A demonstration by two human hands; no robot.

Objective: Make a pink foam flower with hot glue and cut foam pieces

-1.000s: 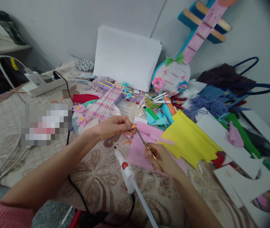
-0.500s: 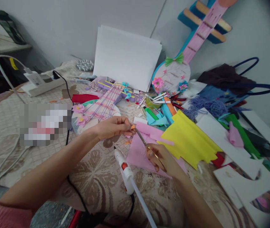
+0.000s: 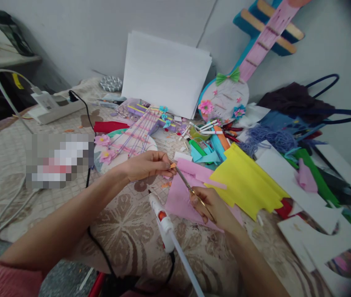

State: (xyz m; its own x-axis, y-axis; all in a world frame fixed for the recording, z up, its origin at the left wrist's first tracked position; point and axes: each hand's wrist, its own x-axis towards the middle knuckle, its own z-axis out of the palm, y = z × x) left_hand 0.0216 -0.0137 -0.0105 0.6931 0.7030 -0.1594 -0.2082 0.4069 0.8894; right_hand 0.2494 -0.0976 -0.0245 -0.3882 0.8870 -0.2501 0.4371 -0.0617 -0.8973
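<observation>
Little has moved since the earlier frames: both hands hold the same pose, and the view has only drifted slightly.

Left hand: closed, fingertips pinching a small orange scrap at the thumb tip. The scrap is held above the patterned cloth surface, near its middle.

Right hand: closed around the handles of the scissors. Their long axis runs diagonally, handles toward the near edge of the surface, tips pointing up and away toward the far-left, meeting the orange scrap. Whether the blades are parted cannot be told.

Under the scissors lies a pink sheet; a yellow sheet overlaps it on the side toward the right edge. A white glue gun lies just near of the pink sheet, nozzle pointing toward the far edge, cord running off the near edge.

White boards lean on the wall at the far edge. A power strip sits by the far-left corner. No legible writing; one patch at the left is pixelated.
</observation>
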